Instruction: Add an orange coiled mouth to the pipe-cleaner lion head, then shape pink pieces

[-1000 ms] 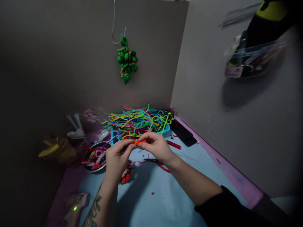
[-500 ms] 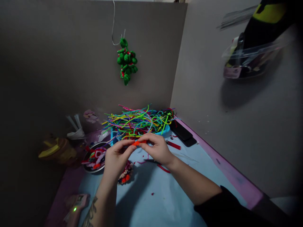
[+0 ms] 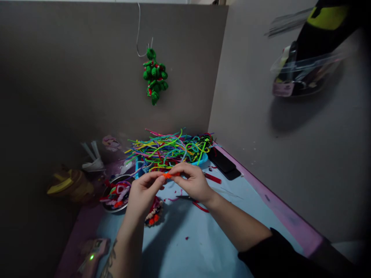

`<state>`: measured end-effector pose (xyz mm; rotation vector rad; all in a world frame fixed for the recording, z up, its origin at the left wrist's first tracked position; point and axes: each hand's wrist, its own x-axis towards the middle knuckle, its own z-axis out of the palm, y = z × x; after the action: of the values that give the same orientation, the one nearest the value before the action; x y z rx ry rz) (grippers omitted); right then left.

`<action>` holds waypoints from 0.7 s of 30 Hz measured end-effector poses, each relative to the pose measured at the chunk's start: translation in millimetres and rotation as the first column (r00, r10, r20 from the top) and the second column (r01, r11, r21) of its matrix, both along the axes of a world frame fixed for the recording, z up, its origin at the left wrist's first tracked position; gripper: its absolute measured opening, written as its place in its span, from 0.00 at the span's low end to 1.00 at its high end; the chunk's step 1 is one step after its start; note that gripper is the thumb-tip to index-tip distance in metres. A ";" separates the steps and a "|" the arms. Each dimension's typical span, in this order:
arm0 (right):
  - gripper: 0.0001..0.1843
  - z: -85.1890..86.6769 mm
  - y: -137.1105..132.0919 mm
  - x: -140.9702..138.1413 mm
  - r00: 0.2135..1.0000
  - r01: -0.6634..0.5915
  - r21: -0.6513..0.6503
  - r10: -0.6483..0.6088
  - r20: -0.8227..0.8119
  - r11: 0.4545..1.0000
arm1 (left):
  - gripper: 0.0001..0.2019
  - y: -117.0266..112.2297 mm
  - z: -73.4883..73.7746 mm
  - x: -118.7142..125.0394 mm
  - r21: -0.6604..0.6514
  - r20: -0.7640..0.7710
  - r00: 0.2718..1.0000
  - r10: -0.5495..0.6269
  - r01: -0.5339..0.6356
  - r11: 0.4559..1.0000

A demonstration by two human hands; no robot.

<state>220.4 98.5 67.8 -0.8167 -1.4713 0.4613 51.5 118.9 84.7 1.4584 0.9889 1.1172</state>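
Left hand [image 3: 142, 195], just left of centre in the lower half of the frame, pinches one end of a small orange piece [image 3: 167, 175] between thumb and index finger; right hand [image 3: 193, 183], just right of it, pinches the other end the same way. So we log the orange piece as held up near frame centre, tips of both hands close together, clear of the blue table cover [image 3: 217, 235]. Progress: we'd call it partway. Piece looks already bunched or coiled along its short length, but it isn't set down, so we judge some shaping is left; it's small and partly covered by fingers, so we can't be sure of its exact form. Coloured fuzzy pieces fill a metal bowl [image 3: 115, 211] at lower left, another clump [image 3: 155, 218] with orange bits lies just below the left hand, and plenty of loose fuzzy stems [image 3: 174, 144] are heaped in a blue tray [image 3: 203, 159] behind the hands. Scissors [image 3: 201, 207] with red handles lie untouched below the right wrist. Pose: left forearm climbs steeply from the bottom edge, right forearm slants in from lower right out of a dark sleeve [image 3: 269, 249]; wrists nearly straight, we think, remaining fingers curled inward.
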 end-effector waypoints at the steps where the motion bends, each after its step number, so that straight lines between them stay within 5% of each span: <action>1: 0.05 0.2 -0.2 0.0 1.000 -0.001 0.008 0.001 -0.002 1.000 | 0.11 0.7 -1.8 0.2 -0.023 0.029 1.000 -0.013 0.013 1.000; 5: 0.05 1.2 -0.7 0.2 1.000 0.000 0.010 0.000 -0.005 1.000 | 0.12 1.3 -5.6 2.0 -0.051 0.106 0.994 -0.027 0.033 0.998; 9: 0.04 1.8 -1.4 -0.2 1.000 -0.011 -0.067 0.011 0.010 0.998 | 0.17 -1.4 -2.3 3.2 0.092 0.035 0.999 -0.011 0.008 0.996; 15: 0.13 1.4 -0.4 0.7 0.983 -0.160 -0.282 0.127 -0.133 0.946 | 0.08 -2.1 1.9 -0.5 0.252 -0.109 0.983 0.148 -0.117 0.961; 21: 0.07 1.0 0.4 0.0 0.959 -0.227 -0.360 0.143 -0.246 0.905 | 0.05 -1.8 3.7 -2.6 0.353 -0.150 0.975 0.163 -0.101 0.930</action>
<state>220.4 99.0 68.8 -0.9035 -1.2770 0.9792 49.0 117.1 88.4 1.8191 1.0657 1.3261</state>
